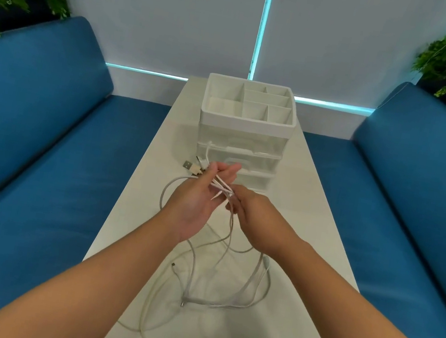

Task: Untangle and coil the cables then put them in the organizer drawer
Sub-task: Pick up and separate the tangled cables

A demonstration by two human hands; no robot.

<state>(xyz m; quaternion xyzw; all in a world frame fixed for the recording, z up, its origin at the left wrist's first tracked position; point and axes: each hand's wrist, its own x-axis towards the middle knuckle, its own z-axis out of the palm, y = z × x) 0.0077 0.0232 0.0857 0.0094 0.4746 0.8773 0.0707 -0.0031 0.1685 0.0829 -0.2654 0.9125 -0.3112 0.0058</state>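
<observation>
Your white table (311, 213) carries the organizer (244, 131) at its far end. Nearer you than the organizer, your left hand (202, 198) grips the cables (199, 268); your right hand (254, 218) pinches their strands.

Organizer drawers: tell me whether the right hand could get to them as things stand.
Probably not at once: the right hand pinches the cables that the left hand also holds. The path to the organizer drawers looks open once it lets go.
</observation>
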